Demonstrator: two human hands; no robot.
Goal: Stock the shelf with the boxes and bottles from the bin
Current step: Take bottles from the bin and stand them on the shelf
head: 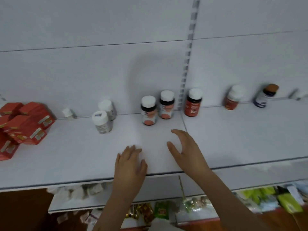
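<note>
Both empty: left hand flat near the front lip of the shelf, fingers relaxed and apart; right hand just beside it, hovering with fingers spread and lightly curved, clamped on nothing.

Lined along the far edge of the shelf: two dark bottles with salmon labels standing upright side by side at centre, a red-labelled bottle just right of the slotted upright, two white bottles to the left. Far left, a loose heap of red boxes. Far right, another red-labelled bottle and a blue-and-white one with a brown cap, both blurred and seemingly tilted.

No bin in view; presumably below frame.

Likely between placements, heading back for the next item. Best done by carrying one bottle per hand, gripped round the body rather than the cap, then setting each down upright in the open near rows in front of its matching kind, labels facing out. Worth keeping clear of the standing pair while reaching past, and squaring up the box heap.
</note>
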